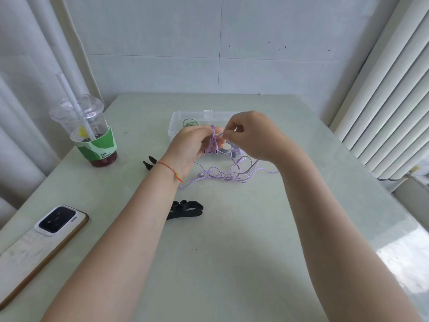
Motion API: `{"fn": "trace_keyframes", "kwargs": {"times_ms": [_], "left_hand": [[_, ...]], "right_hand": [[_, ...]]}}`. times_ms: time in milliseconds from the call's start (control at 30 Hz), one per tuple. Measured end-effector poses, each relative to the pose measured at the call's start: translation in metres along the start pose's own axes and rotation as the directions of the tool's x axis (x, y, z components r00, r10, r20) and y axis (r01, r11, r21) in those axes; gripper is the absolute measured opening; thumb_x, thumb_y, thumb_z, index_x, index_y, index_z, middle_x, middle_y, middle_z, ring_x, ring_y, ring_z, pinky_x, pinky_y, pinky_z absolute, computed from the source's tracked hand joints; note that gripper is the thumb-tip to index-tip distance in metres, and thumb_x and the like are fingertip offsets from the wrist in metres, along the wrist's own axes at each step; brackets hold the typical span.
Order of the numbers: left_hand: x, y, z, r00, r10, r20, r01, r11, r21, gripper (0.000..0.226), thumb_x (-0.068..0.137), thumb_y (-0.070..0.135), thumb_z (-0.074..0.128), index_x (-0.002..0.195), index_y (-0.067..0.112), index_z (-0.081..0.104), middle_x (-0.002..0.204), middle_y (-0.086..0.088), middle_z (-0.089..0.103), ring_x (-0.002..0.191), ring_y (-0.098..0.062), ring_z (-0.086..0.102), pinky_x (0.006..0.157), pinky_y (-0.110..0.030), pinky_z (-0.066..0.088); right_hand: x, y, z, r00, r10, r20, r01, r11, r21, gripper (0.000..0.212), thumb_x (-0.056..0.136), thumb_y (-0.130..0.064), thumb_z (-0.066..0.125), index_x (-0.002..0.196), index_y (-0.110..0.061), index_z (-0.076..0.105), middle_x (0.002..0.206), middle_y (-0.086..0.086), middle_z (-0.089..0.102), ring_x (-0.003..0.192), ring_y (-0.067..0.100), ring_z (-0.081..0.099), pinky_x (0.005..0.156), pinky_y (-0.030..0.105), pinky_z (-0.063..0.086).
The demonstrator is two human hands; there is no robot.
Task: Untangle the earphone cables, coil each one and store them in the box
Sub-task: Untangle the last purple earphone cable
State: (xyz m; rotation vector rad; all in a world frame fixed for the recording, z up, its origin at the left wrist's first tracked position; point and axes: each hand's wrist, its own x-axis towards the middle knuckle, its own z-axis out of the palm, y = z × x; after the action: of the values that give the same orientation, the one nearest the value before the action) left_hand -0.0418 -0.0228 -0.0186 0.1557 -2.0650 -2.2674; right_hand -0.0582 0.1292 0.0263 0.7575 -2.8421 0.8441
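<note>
Two hands over the bench [232, 240], left grip [190, 147] and right grip [253, 135] both pinching one purple earphone cable [222, 175], one clear box [176, 122] holding one green coil [190, 123], two black ties [185, 209]

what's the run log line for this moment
left hand: holds purple earphone cable | right hand: pinches cable | clear box: green cable inside

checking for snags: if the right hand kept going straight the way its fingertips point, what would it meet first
The right hand points left, pinching the purple earphone cable. Straight on, it would most likely meet the left hand first, which holds the same cable, though depth is unclear.
</note>
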Motion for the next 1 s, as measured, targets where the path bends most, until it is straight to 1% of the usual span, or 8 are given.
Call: {"fn": "trace_keyframes", "kwargs": {"times_ms": [167,367,433,533,633,733,867,1000], "left_hand": [[-0.006,0.003,-0.003,0.978,-0.068,0.198,0.061,0.997,0.042,0.023,0.097,0.019,0.052,0.099,0.006,0.071,0.076,-0.006,0.065,0.077,-0.02,0.063,0.086,-0.045,0.054],[-0.015,0.014,-0.006,0.919,-0.043,0.393,0.103,0.986,-0.132,0.025,0.101,0.022,0.045,0.096,0.013,0.068,0.079,0.001,0.061,0.075,-0.012,0.064,0.062,-0.029,0.057],[-0.019,0.018,-0.005,0.923,-0.028,0.384,0.13,0.961,-0.244,0.026,0.1,0.022,0.044,0.1,0.013,0.068,0.087,0.001,0.069,0.084,-0.015,0.069,0.056,-0.023,0.056],[-0.019,0.019,-0.004,0.935,0.025,0.353,0.142,0.887,-0.44,0.025,0.099,0.021,0.045,0.109,0.01,0.065,0.107,-0.004,0.072,0.103,-0.022,0.069,0.056,-0.02,0.055],[-0.015,0.019,-0.007,0.952,0.058,0.301,0.111,0.849,-0.516,0.024,0.093,0.016,0.051,0.112,0.013,0.064,0.118,-0.003,0.069,0.114,-0.022,0.064,0.061,-0.02,0.057],[-0.01,0.015,-0.011,0.971,0.05,0.236,0.08,0.857,-0.51,0.023,0.097,0.009,0.049,0.114,0.015,0.063,0.124,-0.002,0.067,0.118,-0.02,0.062,0.063,-0.02,0.056],[-0.005,0.009,-0.013,0.987,0.031,0.156,0.041,0.896,-0.442,0.023,0.097,0.005,0.05,0.114,0.015,0.063,0.127,-0.004,0.065,0.115,-0.02,0.064,0.06,-0.022,0.055],[-0.004,0.006,-0.015,0.996,0.018,0.085,0.005,0.964,-0.267,0.02,0.096,0.006,0.053,0.111,0.015,0.063,0.113,-0.002,0.072,0.095,-0.014,0.071,0.056,-0.021,0.054]], "right_hand": [[0.002,0.009,-0.008,0.994,0.005,-0.113,0.005,0.996,0.084,0.008,0.089,-0.022,0.064,0.087,-0.016,0.068,0.061,-0.011,0.046,0.051,0.002,0.04,0.047,0.009,0.031],[0.005,0.018,-0.008,0.983,0.068,-0.173,-0.019,0.962,0.271,0.02,0.087,-0.034,0.068,0.076,-0.018,0.064,0.047,-0.011,0.041,0.038,0.001,0.038,0.039,0.012,0.025],[0.006,0.019,-0.005,0.989,0.059,-0.136,-0.023,0.967,0.253,0.018,0.091,-0.03,0.062,0.075,-0.022,0.064,0.044,-0.01,0.04,0.041,0.005,0.036,0.042,0.015,0.025],[0.004,0.016,0.002,1.0,0.022,0.009,-0.024,0.982,0.186,0.021,0.094,-0.023,0.053,0.078,-0.029,0.065,0.057,-0.004,0.048,0.052,0.01,0.04,0.052,0.024,0.032],[0.0,0.009,0.007,0.983,0.001,0.183,-0.029,0.988,0.155,0.027,0.096,-0.029,0.052,0.073,-0.039,0.061,0.062,-0.007,0.055,0.049,0.004,0.046,0.052,0.02,0.038],[-0.001,0.005,0.009,0.959,-0.006,0.285,-0.028,0.993,0.114,0.022,0.098,-0.035,0.049,0.084,-0.034,0.066,0.064,-0.003,0.057,0.049,0.01,0.045,0.055,0.024,0.039],[-0.002,0.002,0.009,0.951,-0.013,0.308,-0.006,0.998,0.061,0.026,0.097,-0.042,0.051,0.073,-0.037,0.059,0.061,-0.003,0.056,0.045,0.008,0.043,0.052,0.024,0.035],[-0.002,0.001,0.005,0.969,-0.006,0.247,-0.012,0.997,0.071,0.02,0.093,-0.033,0.056,0.085,-0.023,0.072,0.067,0.002,0.055,0.053,0.013,0.047,0.052,0.024,0.036]]}}
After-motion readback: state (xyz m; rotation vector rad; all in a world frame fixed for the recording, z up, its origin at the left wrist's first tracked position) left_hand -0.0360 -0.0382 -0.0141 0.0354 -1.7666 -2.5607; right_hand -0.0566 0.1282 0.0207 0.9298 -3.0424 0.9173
